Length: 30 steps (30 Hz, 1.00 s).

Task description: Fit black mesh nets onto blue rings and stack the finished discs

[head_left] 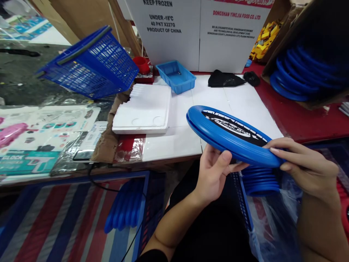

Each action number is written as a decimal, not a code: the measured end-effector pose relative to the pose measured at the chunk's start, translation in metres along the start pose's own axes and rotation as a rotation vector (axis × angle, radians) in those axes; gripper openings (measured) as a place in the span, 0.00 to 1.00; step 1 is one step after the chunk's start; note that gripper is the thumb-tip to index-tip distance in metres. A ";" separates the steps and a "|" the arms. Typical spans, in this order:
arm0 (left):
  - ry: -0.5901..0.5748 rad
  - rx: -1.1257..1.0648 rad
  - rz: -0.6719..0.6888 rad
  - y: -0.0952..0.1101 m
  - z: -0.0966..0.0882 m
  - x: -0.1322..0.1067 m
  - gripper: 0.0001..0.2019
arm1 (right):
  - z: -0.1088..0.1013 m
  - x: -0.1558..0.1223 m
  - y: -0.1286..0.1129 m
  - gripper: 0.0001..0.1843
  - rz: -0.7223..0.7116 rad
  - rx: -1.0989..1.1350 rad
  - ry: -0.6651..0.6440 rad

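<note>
A blue frisbee with a black-and-white printed centre is held tilted above the front of the work surface. A dark gap runs along its left rim; whether a second disc lies under it I cannot tell. From below, my left hand grips the near edge, thumb at the rim and some fingers hidden underneath. On the right edge, my right hand pinches the rim between thumb and fingers. Beneath the held frisbee, a stack of blue frisbees stands in a crate lined with clear plastic.
White sheets cover the table. Behind stand a blue tray, a white foam block, a tilted blue basket and a carton. More blue discs fill a box at right; others lie in the lower-left crate.
</note>
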<state>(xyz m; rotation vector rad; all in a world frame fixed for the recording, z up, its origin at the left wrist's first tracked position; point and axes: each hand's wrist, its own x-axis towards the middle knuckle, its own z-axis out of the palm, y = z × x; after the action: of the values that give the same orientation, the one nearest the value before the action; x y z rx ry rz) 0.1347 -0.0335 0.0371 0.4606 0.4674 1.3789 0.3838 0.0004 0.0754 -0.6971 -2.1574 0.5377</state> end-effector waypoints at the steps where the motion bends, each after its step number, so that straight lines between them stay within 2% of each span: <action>1: -0.002 0.001 0.001 0.000 0.000 0.000 0.22 | 0.000 -0.001 0.000 0.28 0.003 -0.005 0.000; 15: -0.007 0.012 -0.023 -0.002 -0.002 -0.003 0.23 | 0.000 -0.007 0.001 0.29 0.042 -0.003 0.056; 20: -0.020 0.005 -0.020 0.001 0.000 -0.005 0.19 | 0.001 -0.006 0.000 0.29 0.034 0.020 0.067; 30: -0.017 0.008 -0.030 0.004 0.004 -0.005 0.21 | 0.002 -0.004 0.000 0.27 0.040 -0.019 0.093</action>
<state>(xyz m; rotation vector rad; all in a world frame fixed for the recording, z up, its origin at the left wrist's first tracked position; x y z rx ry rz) 0.1332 -0.0385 0.0426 0.4693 0.4645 1.3441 0.3845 -0.0027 0.0717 -0.7620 -2.0685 0.4966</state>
